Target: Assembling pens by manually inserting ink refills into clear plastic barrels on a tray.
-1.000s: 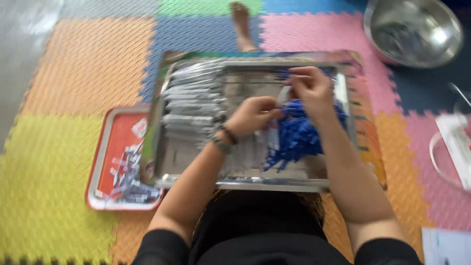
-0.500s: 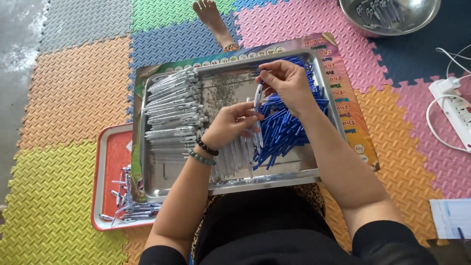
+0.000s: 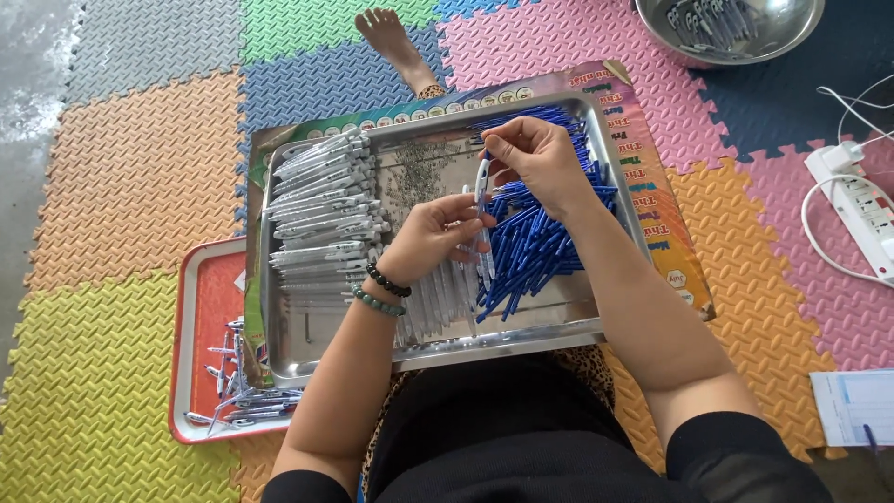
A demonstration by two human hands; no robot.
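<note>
Both hands have drawn closer together over the steel tray (image 3: 307, 359) since half a second ago, and the pen between them now stands nearly upright where it was held more slanted before.

Head view: the right hand (image 3: 535, 158) pinches the top of a white-and-blue pen (image 3: 481, 182) between thumb and fingers, while the left hand (image 3: 430, 237) closes around its lower end — both grasp the same pen, held just above the tray's middle. Under the right hand lies a heap of blue pen barrels (image 3: 535, 242), filling the tray's right side. A stack of clear-and-white pen parts (image 3: 321, 210) fills the left side, and more pale tubes (image 3: 447, 298) lie under the left wrist, which wears two bead bracelets (image 3: 384, 289). Small dark bits — too fine to tell what — speckle the tray's far middle.

The tray rests on a printed board (image 3: 666, 200) over the person's lap. To the left a red tray (image 3: 200, 317) holds a few assembled pens (image 3: 237, 391). A steel bowl (image 3: 736, 33) sits at the top right, a white power strip (image 3: 861, 210) at the right edge, all on coloured foam floor mats (image 3: 140, 177).
</note>
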